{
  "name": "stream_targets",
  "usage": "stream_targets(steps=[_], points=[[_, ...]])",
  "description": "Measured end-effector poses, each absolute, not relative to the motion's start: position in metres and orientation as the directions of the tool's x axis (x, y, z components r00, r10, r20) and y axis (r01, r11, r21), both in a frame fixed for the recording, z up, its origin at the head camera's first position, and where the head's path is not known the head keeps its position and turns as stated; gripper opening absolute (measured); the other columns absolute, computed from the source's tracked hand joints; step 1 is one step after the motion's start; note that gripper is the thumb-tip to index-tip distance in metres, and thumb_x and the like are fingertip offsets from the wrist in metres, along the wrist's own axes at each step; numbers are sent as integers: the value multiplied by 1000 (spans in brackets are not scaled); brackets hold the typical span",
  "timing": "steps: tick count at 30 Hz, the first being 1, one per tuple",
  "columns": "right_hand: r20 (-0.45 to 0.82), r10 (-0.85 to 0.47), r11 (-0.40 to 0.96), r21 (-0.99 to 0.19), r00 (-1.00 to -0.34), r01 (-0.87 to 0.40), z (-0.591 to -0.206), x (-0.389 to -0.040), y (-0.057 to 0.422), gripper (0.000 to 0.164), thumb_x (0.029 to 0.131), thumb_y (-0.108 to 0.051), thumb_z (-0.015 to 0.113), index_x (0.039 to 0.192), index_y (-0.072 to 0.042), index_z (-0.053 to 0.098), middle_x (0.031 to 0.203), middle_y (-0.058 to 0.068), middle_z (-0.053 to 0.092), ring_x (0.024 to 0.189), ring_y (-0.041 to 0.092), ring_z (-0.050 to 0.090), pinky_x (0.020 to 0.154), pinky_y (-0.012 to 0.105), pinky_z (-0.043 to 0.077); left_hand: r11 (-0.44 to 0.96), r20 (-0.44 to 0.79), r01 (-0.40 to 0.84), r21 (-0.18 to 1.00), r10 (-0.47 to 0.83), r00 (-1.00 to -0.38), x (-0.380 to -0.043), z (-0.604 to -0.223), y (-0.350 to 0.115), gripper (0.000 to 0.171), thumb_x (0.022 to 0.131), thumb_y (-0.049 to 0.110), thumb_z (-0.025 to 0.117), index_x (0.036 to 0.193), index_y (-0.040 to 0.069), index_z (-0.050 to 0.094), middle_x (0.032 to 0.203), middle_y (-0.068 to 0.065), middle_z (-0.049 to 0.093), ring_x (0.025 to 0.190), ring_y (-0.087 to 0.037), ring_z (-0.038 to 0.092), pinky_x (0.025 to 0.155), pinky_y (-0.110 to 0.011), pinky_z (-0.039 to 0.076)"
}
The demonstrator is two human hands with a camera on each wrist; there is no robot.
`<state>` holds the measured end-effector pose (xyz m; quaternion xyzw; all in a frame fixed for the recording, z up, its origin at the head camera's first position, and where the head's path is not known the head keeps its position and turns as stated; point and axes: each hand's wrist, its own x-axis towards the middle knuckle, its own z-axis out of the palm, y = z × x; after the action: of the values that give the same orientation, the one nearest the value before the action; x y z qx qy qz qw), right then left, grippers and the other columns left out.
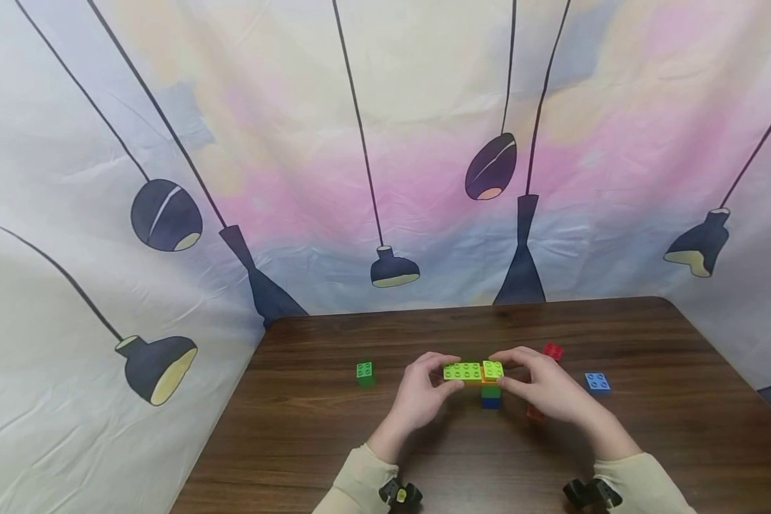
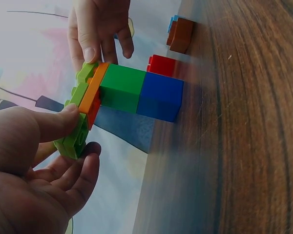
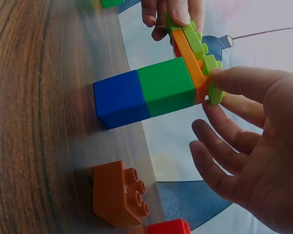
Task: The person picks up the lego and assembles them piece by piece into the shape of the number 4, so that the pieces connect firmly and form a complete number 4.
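Note:
A tower of toy building bricks stands on the table, a blue brick (image 2: pixel 160 97) at the bottom and a green brick (image 2: pixel 123 87) on it. Above them lies a thin orange piece (image 3: pixel 188 58) that overhangs to the left. On top are a long lime brick (image 1: pixel 462 371) and a square lime brick (image 1: pixel 492 368), side by side. My left hand (image 1: pixel 420 392) pinches the long lime brick at its left end, between thumb and fingers. With thumb and fingertips, my right hand (image 1: pixel 546 382) pinches the square lime brick at the tower's right side.
Left of the hands stands a separate green brick (image 1: pixel 365 374). A brown-orange brick (image 3: pixel 109 192) lies right of the tower, partly under the right hand in the head view. Farther right are a red brick (image 1: pixel 552 351) and a light blue brick (image 1: pixel 597 382).

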<state>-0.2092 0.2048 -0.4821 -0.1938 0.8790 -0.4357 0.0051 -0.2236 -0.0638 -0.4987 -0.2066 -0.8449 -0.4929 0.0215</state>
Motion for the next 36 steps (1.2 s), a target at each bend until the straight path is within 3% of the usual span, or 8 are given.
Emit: stream_targets(steps=[22, 36], points=[[153, -354, 553, -761, -923, -339, -482, -209, 201, 39, 102, -27, 77, 137, -13, 69, 130, 1, 70, 114, 20, 68, 91, 39, 61, 448, 223, 354, 821, 320, -921, -223, -499, -63, 35, 96, 17, 84, 130, 10, 76, 120, 4, 69, 92, -5, 62, 82, -26, 56], [181, -373, 538, -757, -910, -371, -484, -210, 202, 40, 100, -21, 78, 138, -12, 71, 131, 0, 71, 112, 19, 68, 87, 28, 59, 431, 239, 369, 824, 326, -915, -222, -498, -63, 35, 96, 15, 84, 129, 7, 76, 119, 1, 69, 92, -6, 63, 82, -26, 56]])
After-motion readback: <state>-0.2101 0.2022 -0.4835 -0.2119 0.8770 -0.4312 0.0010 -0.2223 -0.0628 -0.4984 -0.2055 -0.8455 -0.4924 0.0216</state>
